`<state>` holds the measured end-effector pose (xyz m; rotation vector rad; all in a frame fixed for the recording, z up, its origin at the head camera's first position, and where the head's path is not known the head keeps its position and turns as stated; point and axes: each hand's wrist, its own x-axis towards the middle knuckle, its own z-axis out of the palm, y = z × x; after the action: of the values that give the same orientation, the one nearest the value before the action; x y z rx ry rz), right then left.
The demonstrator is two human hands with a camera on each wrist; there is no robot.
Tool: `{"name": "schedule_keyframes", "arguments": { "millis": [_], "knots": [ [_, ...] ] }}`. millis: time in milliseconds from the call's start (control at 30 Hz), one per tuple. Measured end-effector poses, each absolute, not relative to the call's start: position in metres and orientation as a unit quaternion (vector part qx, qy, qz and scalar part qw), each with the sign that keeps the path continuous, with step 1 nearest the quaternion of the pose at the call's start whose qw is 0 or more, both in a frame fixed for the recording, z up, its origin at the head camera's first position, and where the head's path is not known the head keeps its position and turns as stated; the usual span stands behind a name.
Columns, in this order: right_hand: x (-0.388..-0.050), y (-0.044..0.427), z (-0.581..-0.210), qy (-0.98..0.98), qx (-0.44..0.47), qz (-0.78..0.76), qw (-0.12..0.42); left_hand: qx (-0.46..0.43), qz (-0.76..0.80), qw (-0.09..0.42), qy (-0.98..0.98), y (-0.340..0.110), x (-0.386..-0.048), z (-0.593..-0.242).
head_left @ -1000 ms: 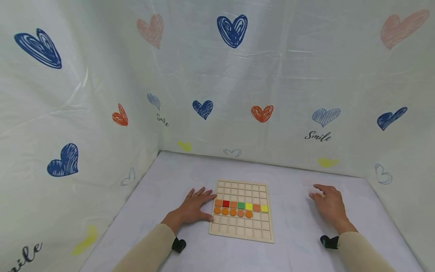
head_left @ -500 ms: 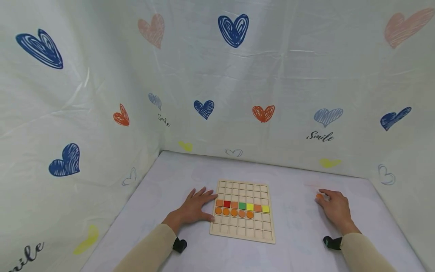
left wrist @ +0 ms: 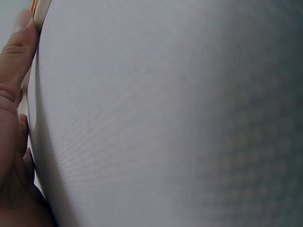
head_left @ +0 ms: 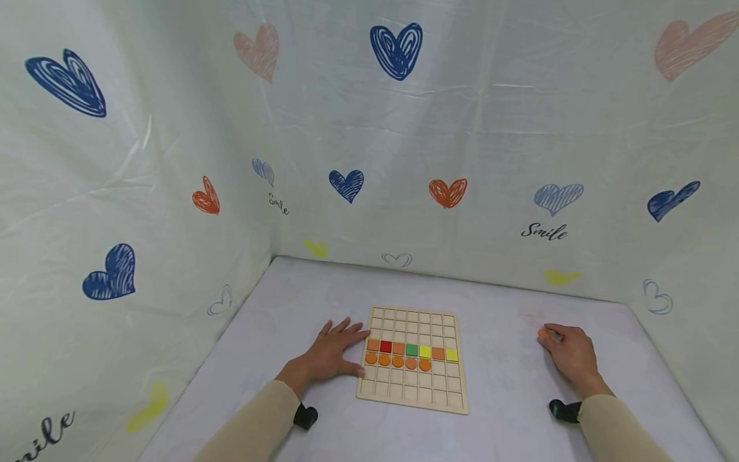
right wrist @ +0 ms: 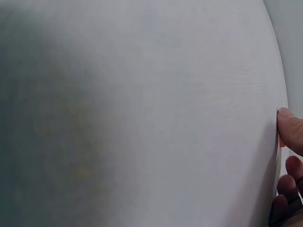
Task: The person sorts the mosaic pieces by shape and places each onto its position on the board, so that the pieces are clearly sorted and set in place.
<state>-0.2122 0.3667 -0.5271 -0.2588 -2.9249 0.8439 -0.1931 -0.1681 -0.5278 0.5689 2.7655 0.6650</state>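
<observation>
A wooden grid board (head_left: 412, 396) lies on the table in the head view. Across its middle runs a row of square tiles, among them a red one (head_left: 385, 346), a green one (head_left: 412, 350) and a yellow one (head_left: 452, 355). Just below that row, several orange discs (head_left: 398, 362) fill cells from the left. My left hand (head_left: 330, 351) rests flat, fingers spread, with thumb and forefinger at the board's left edge. Well to the right, my right hand (head_left: 571, 354) pinches a small orange disc (head_left: 543, 333) between thumb and forefinger, low over the table. Its fingers partly hide the disc.
White cloth covers the table (head_left: 496, 385). A white curtain (head_left: 485, 135) printed with hearts hangs behind it and along the left side. Dark wrist cameras are strapped at both wrists, beneath beige sleeves (head_left: 620, 427).
My right hand has shifted slightly right and toward me, and its thumb and forefinger have closed on the orange disc. My left hand and the board's pieces have stayed as they were.
</observation>
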Motion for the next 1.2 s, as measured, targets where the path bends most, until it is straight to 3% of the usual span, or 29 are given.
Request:
{"name": "schedule_keyframes", "arguments": {
  "millis": [1200],
  "knots": [
    [-0.205,0.362,-0.526,-0.942,-0.106,0.315,0.041,0.212,0.161,0.133,0.955,-0.166,-0.193,-0.520]
  ]
}}
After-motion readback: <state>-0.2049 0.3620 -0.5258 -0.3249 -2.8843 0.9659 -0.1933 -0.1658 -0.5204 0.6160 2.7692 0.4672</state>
